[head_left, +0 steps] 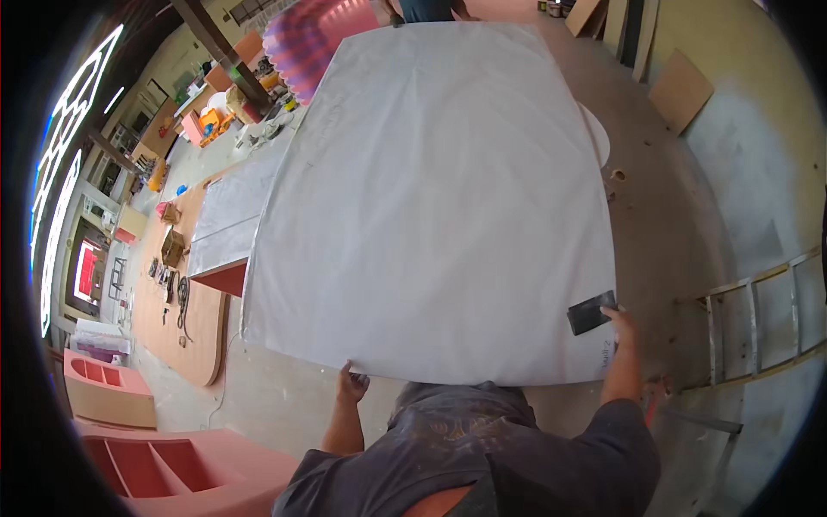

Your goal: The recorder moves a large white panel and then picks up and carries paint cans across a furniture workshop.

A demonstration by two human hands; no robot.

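Note:
A large white sheet (pixel 431 198), slightly wrinkled, stretches out in front of me across a wide flat surface that it hides. At its near left edge, my left hand (pixel 351 383) pinches the sheet's border between thumb and fingers. Near the right corner, my right hand (pixel 619 322) is closed on one end of a dark, flat rectangular pad (pixel 590 314). That pad lies against the sheet's top; its exact kind does not show. Small dark markings run along the sheet beside my right forearm.
Another person (pixel 426 10) stands at the far edge. Left are a grey-topped cabinet (pixel 233 220) and a wooden board (pixel 185 336) bearing tools and a cable. Pink box units (pixel 164 465) stand near left. A ladder (pixel 754 314) leans at the right wall, by a brown panel (pixel 680 90).

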